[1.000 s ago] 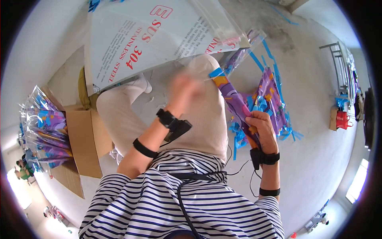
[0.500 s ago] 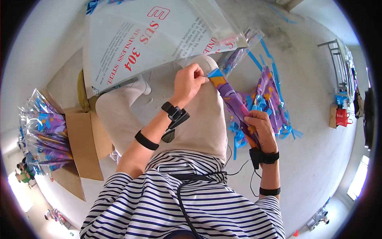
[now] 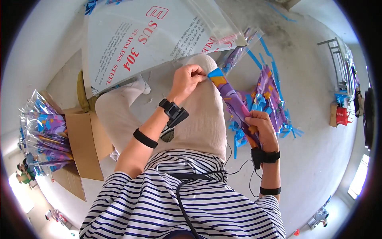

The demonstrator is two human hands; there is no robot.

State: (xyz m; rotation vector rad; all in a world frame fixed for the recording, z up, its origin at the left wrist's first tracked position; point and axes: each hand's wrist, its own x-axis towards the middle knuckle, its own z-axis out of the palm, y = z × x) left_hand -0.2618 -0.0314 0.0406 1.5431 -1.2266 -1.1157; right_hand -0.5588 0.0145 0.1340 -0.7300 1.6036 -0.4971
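Observation:
A long, narrow, folded purple sheet [image 3: 230, 95] with orange and pink patterning lies slantwise over my right thigh. My right hand [image 3: 260, 125] grips its lower part, thumb on top. At the upper end is a blue tip [image 3: 215, 73], and my left hand [image 3: 189, 81] pinches its corner between thumb and fingertips. To the right, a similar purple patterned piece [image 3: 264, 87] with blue streamers [image 3: 258, 104] lies on the floor. What kind of article the folded sheet is, I cannot tell.
A large film-covered metal-look panel [image 3: 147, 40] stands ahead of my knees. At left, an open cardboard box [image 3: 85, 143] has clear-wrapped purple packs [image 3: 47, 137] beside and in it. Another clear-wrapped pack [image 3: 240, 51] lies beyond my right knee. Black cables [image 3: 207, 175] cross my lap.
My left hand has shifted slightly left, and more of the blue tip shows beside its fingertips. The right hand keeps its grip, almost unmoved.

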